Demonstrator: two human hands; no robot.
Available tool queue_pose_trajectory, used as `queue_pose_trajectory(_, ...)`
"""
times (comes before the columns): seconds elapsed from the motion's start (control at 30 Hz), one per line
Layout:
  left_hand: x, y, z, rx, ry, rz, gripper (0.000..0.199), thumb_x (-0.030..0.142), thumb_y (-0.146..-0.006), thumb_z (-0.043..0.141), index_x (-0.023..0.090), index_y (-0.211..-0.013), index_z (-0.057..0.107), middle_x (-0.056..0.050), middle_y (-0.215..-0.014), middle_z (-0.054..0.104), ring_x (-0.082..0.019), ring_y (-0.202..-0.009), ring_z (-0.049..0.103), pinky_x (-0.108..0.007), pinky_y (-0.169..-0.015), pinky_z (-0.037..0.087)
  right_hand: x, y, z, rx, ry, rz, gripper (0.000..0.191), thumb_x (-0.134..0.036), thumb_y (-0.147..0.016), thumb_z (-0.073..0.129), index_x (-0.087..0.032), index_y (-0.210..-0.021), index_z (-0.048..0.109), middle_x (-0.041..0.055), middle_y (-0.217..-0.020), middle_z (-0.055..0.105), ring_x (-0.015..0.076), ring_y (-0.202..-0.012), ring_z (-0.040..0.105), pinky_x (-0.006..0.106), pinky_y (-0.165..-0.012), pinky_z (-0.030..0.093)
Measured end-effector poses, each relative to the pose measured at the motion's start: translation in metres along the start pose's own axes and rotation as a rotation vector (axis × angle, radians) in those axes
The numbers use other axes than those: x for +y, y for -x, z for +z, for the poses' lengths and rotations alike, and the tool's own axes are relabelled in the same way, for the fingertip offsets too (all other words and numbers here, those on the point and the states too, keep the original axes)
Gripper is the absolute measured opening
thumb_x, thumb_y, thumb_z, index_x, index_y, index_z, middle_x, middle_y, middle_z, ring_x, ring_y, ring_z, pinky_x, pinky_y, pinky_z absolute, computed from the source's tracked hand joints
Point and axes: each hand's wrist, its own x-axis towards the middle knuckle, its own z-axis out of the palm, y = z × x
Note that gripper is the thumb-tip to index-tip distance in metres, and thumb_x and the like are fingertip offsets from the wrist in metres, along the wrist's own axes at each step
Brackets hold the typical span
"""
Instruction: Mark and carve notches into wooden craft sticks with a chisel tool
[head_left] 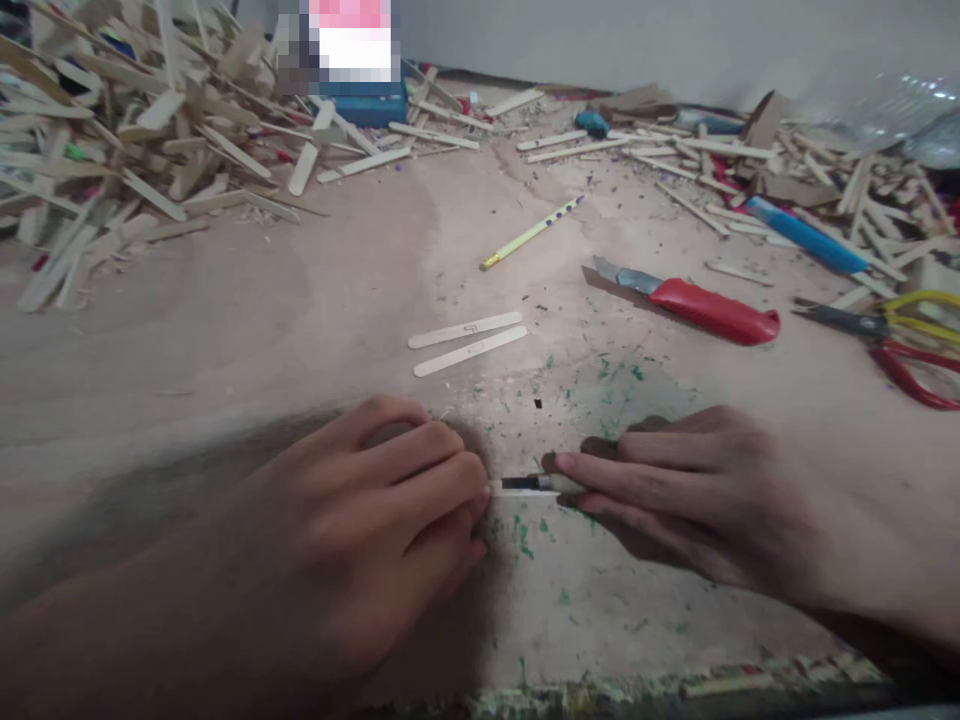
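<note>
My left hand (397, 510) is closed, its fingertips pressing a light wooden stick (493, 489) to the table. From the right, my right hand (690, 500) grips a small carving tool (541, 482) by its pale handle. The tool's dark blade points left and lies against the stick, close to the left fingertips. Most of the stick is covered by the left fingers. Beyond the hands, two craft sticks (465, 330) with small pencil marks lie side by side.
A yellow pencil (531, 233), a red utility knife (712, 310) and red-and-yellow scissors (892, 330) lie farther back and right. Heaped wooden sticks (217, 150) fill the back left, with more sticks and a blue object (806, 235) at the back right. The table's edge (637, 695) runs along the bottom.
</note>
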Motion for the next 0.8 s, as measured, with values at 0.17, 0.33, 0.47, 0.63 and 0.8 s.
queue_pose_trajectory(0.17,0.0004,0.0037,0.0003,0.002,-0.005,0.003,0.045,0.017,-0.136,0.052,0.019,-0.102,0.082,-0.001,-0.105,0.085,-0.022,-0.102,0.078,-0.047,-0.102,0.059,0.0025,0.0024,-0.0008,0.0,0.024,-0.037,0.024,-0.026,-0.136,0.062,-0.017,-0.149,0.079,-0.0051,-0.087,0.071,0.0133,-0.061,0.054,0.037,-0.057,0.037)
queue_pose_trajectory(0.33,0.0002,0.0033,-0.0016,-0.018,-0.006,0.002,0.047,0.018,-0.135,0.049,0.021,-0.101,0.081,-0.002,-0.105,0.085,-0.023,-0.103,0.079,-0.047,-0.104,0.06,0.0036,0.0014,-0.0016,-0.008,0.01,-0.038,0.022,-0.023,-0.135,0.063,-0.015,-0.148,0.079,-0.0039,-0.09,0.073,0.0132,-0.064,0.057,0.037,-0.059,0.039)
queue_pose_trajectory(0.47,-0.0004,0.0021,-0.0026,-0.013,0.001,0.003,0.046,0.016,-0.134,0.051,0.02,-0.1,0.081,-0.003,-0.104,0.084,-0.023,-0.103,0.079,-0.047,-0.104,0.06,0.0036,-0.0003,-0.0007,-0.009,0.006,-0.04,0.023,-0.024,-0.135,0.062,-0.016,-0.149,0.079,-0.0032,-0.092,0.075,0.013,-0.065,0.06,0.037,-0.059,0.04)
queue_pose_trajectory(0.63,-0.0001,0.0023,-0.0007,0.006,0.011,0.004,0.044,0.016,-0.134,0.053,0.02,-0.099,0.08,-0.003,-0.106,0.085,-0.023,-0.104,0.078,-0.049,-0.104,0.06,0.0007,-0.0012,-0.0019,-0.015,0.033,-0.025,0.022,-0.024,-0.135,0.062,-0.016,-0.146,0.079,-0.0035,-0.089,0.074,0.013,-0.064,0.06,0.036,-0.059,0.042)
queue_pose_trajectory(0.8,-0.0011,0.0021,0.0026,0.01,-0.009,0.002,0.046,0.017,-0.136,0.051,0.021,-0.099,0.079,0.0,-0.103,0.084,-0.022,-0.101,0.078,-0.048,-0.103,0.06,-0.0008,-0.0019,-0.0035,-0.012,0.04,-0.016,0.024,-0.025,-0.136,0.061,-0.017,-0.145,0.081,-0.0035,-0.088,0.074,0.0131,-0.063,0.06,0.035,-0.059,0.043)
